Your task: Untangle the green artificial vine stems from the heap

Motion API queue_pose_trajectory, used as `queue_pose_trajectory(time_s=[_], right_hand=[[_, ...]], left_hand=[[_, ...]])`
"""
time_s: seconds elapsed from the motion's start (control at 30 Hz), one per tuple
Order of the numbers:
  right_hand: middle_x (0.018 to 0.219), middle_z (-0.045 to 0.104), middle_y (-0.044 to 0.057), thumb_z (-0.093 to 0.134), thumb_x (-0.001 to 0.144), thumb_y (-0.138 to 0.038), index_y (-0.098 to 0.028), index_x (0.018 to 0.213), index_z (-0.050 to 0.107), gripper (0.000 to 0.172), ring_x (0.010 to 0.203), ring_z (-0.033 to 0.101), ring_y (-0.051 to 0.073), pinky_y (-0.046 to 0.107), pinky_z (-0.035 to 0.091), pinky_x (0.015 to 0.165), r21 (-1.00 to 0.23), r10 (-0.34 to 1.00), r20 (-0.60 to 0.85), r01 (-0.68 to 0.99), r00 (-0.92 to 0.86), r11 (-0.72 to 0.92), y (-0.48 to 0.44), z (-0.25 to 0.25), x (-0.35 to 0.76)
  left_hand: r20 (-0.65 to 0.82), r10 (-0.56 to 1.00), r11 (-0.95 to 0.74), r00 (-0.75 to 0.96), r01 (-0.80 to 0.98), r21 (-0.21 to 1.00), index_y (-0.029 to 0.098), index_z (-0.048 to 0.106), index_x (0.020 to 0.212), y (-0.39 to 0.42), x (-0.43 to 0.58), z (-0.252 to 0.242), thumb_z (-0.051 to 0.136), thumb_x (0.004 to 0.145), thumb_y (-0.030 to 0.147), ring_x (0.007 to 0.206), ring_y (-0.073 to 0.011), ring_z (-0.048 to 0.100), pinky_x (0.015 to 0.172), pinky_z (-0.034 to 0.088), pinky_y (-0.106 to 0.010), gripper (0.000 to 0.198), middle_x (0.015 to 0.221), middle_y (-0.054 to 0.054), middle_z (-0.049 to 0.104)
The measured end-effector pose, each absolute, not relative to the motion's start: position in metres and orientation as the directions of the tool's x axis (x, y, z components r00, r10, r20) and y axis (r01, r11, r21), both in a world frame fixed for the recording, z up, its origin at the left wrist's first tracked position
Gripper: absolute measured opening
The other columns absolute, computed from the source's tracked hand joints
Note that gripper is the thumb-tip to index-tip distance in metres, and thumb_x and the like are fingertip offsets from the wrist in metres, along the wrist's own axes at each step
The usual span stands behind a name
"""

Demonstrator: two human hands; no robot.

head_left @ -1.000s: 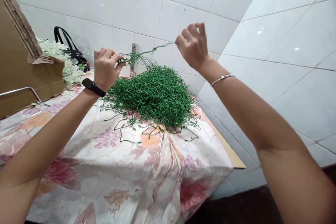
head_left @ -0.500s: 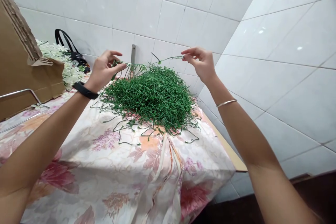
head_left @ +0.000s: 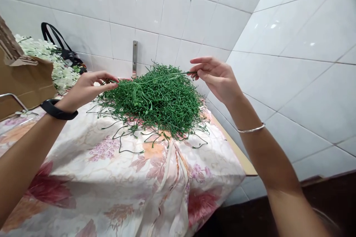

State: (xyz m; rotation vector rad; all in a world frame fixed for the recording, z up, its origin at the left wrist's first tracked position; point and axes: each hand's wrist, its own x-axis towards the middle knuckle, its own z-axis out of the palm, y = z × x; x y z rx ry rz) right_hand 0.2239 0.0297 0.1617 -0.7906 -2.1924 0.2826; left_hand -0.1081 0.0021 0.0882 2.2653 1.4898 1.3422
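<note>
A thin green artificial flower stem (head_left: 169, 76) stretches between my two hands, above a big heap of tangled green stems (head_left: 167, 103). With thumb and fingers pinched, my left hand (head_left: 90, 87) grips its left end, beside the heap's left edge. At the upper right, my right hand (head_left: 218, 77) pinches the other end, its upper fingers extended. Several thin curled strands hang from the held stem over the heap. Loose stems spread from the pile onto the floral tablecloth (head_left: 116, 166).
At the left stand a cardboard box (head_left: 30, 81) and a bent metal wire (head_left: 19, 100). White artificial flowers (head_left: 59, 70) and a black-handled bag (head_left: 71, 57) sit behind. A metal strip (head_left: 135, 57) leans by the tiled wall (head_left: 122, 40). A board edge (head_left: 247, 166) shows at right.
My left hand has moved down and left, my right hand slightly right and down. The held stem is now straighter and lower over the heap. The view has shifted slightly.
</note>
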Motion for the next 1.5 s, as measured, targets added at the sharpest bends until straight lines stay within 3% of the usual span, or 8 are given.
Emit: queue_pose_trajectory(time_s=[0.3,0.5,0.77,0.93,1.23,1.33,1.43,1.5], right_hand=[[0.107,0.054,0.005,0.032,0.085,-0.043,-0.024,0.121,0.039,0.042,0.096,0.054,0.014,0.027,0.047,0.074,-0.532,0.667,0.571,0.404,-0.479,0.745,0.020,0.135,0.214],[0.110,0.052,0.004,0.031,0.087,-0.036,-0.024,0.122,0.037,0.038,0.098,0.053,0.013,0.025,0.049,0.076,-0.585,0.677,0.613,0.343,-0.407,0.735,0.025,0.125,0.204],[0.104,0.056,-0.002,0.050,0.078,-0.022,-0.027,0.099,0.055,0.022,0.104,0.052,0.012,0.026,0.050,0.086,-0.719,0.673,0.681,-0.090,-0.289,0.690,0.063,0.135,0.211],[0.102,0.059,-0.004,0.051,0.079,-0.025,-0.029,0.096,0.057,0.018,0.107,0.052,0.012,0.027,0.049,0.089,-0.642,0.594,0.732,-0.043,-0.334,0.766,0.072,0.145,0.210],[0.110,0.057,-0.003,0.044,0.084,-0.032,-0.033,0.110,0.050,0.026,0.114,0.047,0.015,0.032,0.047,0.092,-0.432,0.468,0.807,0.180,-0.361,0.884,0.069,0.161,0.195],[0.111,0.056,-0.001,0.046,0.083,-0.030,-0.031,0.108,0.050,0.025,0.116,0.045,0.016,0.034,0.046,0.095,-0.419,0.458,0.820,0.185,-0.345,0.889,0.082,0.165,0.201],[0.113,0.055,0.000,0.048,0.080,-0.018,-0.028,0.103,0.050,0.026,0.118,0.044,0.016,0.033,0.044,0.099,-0.501,0.511,0.820,0.108,-0.256,0.858,0.090,0.177,0.199],[0.113,0.054,0.001,0.044,0.078,-0.008,-0.025,0.099,0.049,0.027,0.117,0.044,0.013,0.029,0.042,0.100,-0.598,0.593,0.792,0.013,-0.148,0.802,0.084,0.188,0.187]], left_hand=[[0.592,0.733,-0.583,0.334,0.758,0.294,0.023,0.060,0.079,0.002,-0.103,0.085,0.056,0.071,0.034,0.085,-0.0157,0.053,0.078,0.039,-0.028,0.015,0.083,0.001,0.062],[0.660,0.698,-0.579,0.278,0.761,0.291,0.022,0.060,0.079,-0.009,-0.087,0.087,0.053,0.071,0.028,0.083,-0.0167,0.055,0.075,0.040,-0.028,0.012,0.085,-0.002,0.063],[0.439,0.780,-0.606,0.447,0.715,0.349,0.020,0.059,0.084,-0.014,-0.074,0.090,0.056,0.072,0.038,0.084,-0.0169,0.055,0.073,0.042,-0.027,0.021,0.087,-0.002,0.062],[0.437,0.738,-0.673,0.514,0.608,0.421,0.024,0.044,0.117,-0.024,-0.050,0.097,0.064,0.066,0.044,0.101,-0.0201,0.051,0.080,0.044,-0.028,0.059,0.117,-0.004,0.054],[0.443,0.674,-0.711,0.591,0.356,0.607,0.025,0.061,0.096,-0.042,0.001,0.112,0.055,0.077,0.036,0.093,-0.0146,0.057,0.078,0.045,-0.025,0.023,0.100,0.001,0.063],[0.509,0.717,-0.686,0.477,0.354,0.635,0.022,0.059,0.095,-0.039,0.005,0.107,0.057,0.076,0.034,0.092,-0.0140,0.056,0.076,0.045,-0.026,0.022,0.101,-0.001,0.062],[0.699,0.713,-0.674,0.055,0.328,0.662,0.020,0.056,0.090,-0.031,0.002,0.100,0.068,0.066,0.033,0.084,-0.0123,0.055,0.070,0.043,-0.025,0.030,0.090,-0.001,0.060],[0.705,0.674,-0.682,-0.222,0.179,0.709,0.018,0.054,0.077,-0.025,-0.004,0.098,0.070,0.064,0.034,0.064,-0.0085,0.051,0.059,0.041,-0.024,0.025,0.070,0.002,0.055]])
